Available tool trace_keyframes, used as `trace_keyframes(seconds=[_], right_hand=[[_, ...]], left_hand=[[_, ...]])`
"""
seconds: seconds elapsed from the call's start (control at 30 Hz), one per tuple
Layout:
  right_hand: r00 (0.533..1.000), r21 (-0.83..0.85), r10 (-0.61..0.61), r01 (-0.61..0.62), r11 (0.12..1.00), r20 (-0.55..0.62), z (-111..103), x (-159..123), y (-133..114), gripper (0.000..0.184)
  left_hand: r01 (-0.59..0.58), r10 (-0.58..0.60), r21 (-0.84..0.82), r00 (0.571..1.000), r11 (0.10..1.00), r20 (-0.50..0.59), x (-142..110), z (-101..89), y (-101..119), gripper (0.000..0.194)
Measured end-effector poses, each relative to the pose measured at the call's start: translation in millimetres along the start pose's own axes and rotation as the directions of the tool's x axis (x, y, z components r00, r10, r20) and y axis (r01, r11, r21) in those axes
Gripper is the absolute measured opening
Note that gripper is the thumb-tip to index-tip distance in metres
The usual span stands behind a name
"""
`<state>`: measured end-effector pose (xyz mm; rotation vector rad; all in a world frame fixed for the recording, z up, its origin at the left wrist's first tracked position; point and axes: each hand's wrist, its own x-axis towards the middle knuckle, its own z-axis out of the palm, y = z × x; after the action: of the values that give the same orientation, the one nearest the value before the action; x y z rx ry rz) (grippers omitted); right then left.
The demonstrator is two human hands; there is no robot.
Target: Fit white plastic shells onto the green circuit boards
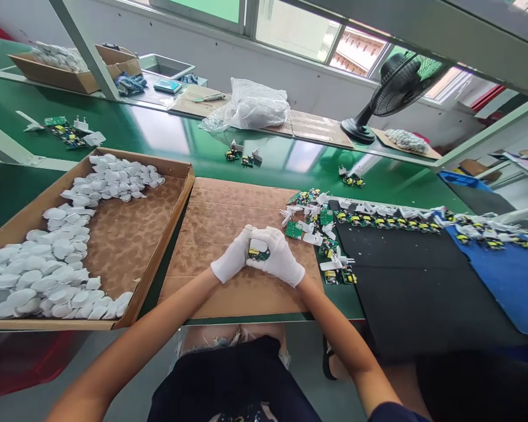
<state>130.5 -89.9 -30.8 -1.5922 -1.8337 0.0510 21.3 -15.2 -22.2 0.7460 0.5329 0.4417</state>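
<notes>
Both my hands wear white gloves and meet over a brown cardboard sheet. Between them is a small circuit board with yellow and green parts, and a white piece lies against its upper side. My left hand closes on the board from the left. From the right, my right hand wraps round it, thumb and fingers hiding much of it. Just right of the sheet lies a loose pile of similar circuit boards with white plug parts attached.
At left stands a shallow cardboard tray of white rounded plastic pieces. A row of boards lines a black mat, with a blue mat beyond. Farther back are a plastic bag and a black fan.
</notes>
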Motion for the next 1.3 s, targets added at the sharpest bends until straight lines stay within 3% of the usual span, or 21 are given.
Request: trace_keyframes(seconds=[0.2,0.3,0.47,0.53,0.6,0.67,0.77,0.83,0.9,1.03,1.1,1.2,1.3], right_hand=[[0.997,-0.077,0.04,-0.045,0.996,-0.063,4.5,-0.6,-3.2,0.068],[0.996,-0.109,0.071,-0.078,0.991,-0.061,5.2,0.2,-3.8,0.076],[0.999,-0.19,0.032,-0.029,0.981,0.015,0.6,0.8,-2.6,0.061],[0.999,-0.219,0.024,-0.016,0.976,0.034,-2.8,2.6,-3.7,0.063],[0.998,-0.229,0.018,-0.002,0.973,0.068,-8.0,9.7,-4.2,0.067],[0.993,-0.24,0.029,0.0,0.971,0.118,-14.8,26.6,-1.0,0.066],[0.986,-0.312,0.108,-0.064,0.948,0.126,-24.3,73.7,17.8,0.065],[0.968,-0.417,0.218,-0.149,0.897,0.123,-26.9,114.4,40.1,0.078],[0.911,-0.539,0.378,-0.239,0.808,0.163,-25.5,153.3,65.8,0.087],[0.849,-0.609,0.483,-0.269,0.746,0.216,-19.4,198.6,108.1,0.067],[0.83,-0.621,0.499,-0.259,0.739,0.248,-21.3,202.9,119.2,0.067],[0.806,-0.615,0.498,-0.224,0.756,0.319,-37.1,194.5,120.9,0.067],[0.765,-0.57,0.482,-0.187,0.8,0.427,-66.0,172.4,105.3,0.044]], left_hand=[[0.0,-0.004,-0.056,0.998,0.998,-0.064,-1.6,0.1,-10.8,0.045],[-0.003,0.001,-0.06,0.999,0.998,-0.04,-2.0,-1.6,-11.4,0.049],[-0.057,0.063,0.138,0.997,0.989,-0.034,1.2,-0.9,-9.3,0.041],[-0.074,0.079,0.155,0.996,0.985,-0.029,2.0,-0.3,-7.2,0.036],[-0.023,0.023,0.012,1.0,1.0,-0.015,2.4,-1.2,-2.5,0.034],[0.106,-0.099,-0.218,0.994,0.97,0.043,3.2,-4.4,4.3,0.037],[0.247,-0.211,-0.393,0.968,0.885,0.135,5.8,-12.2,11.9,0.048],[0.254,-0.247,-0.4,0.966,0.88,0.069,7.8,-16.8,11.4,0.046],[0.24,-0.264,-0.407,0.965,0.881,-0.001,8.8,-18.9,7.1,0.034],[0.126,-0.125,-0.449,0.992,0.885,0.033,7.5,-16.6,-0.4,0.028],[0.071,-0.053,-0.464,0.997,0.883,0.052,5.8,-14.1,-0.7,0.036],[0.079,-0.035,-0.394,0.992,0.916,0.117,2.9,-11.3,0.3,0.045],[0.061,-0.041,-0.274,0.996,0.96,0.079,0.9,-10.0,-0.6,0.042]])
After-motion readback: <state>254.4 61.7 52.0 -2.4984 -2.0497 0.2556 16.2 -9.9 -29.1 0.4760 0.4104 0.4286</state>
